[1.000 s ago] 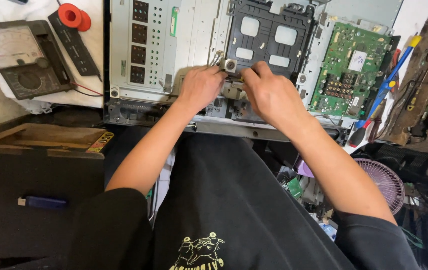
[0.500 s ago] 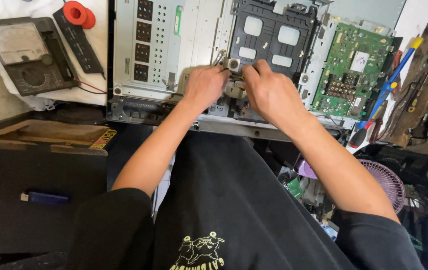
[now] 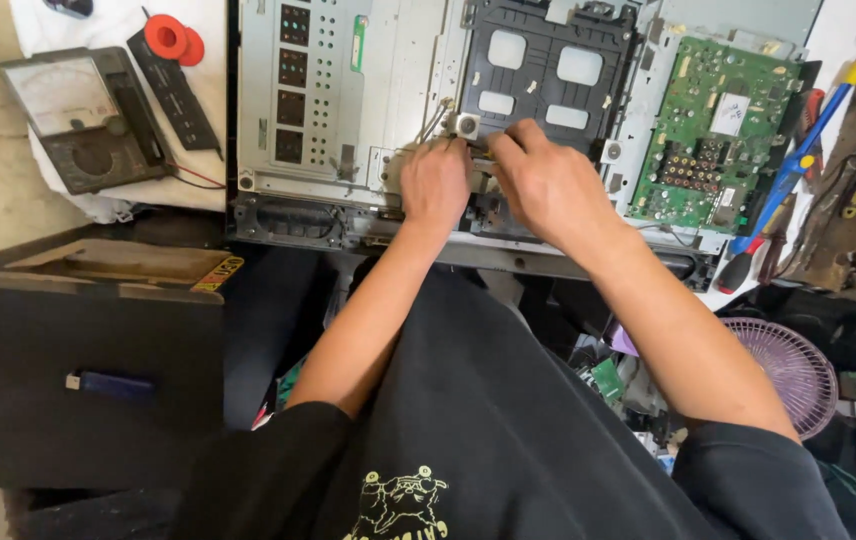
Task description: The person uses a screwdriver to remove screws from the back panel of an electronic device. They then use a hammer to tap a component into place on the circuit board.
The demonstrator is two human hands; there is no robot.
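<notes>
Both hands meet at the near edge of the black plastic bracket (image 3: 546,70) on the opened metal chassis (image 3: 348,110), left hand (image 3: 435,185) and right hand (image 3: 545,185) curled on a small part hidden beneath their fingers.

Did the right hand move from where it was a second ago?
Barely. The right hand sits by the round knob below the black plastic frame, fingertips now closer to the left hand.
</notes>
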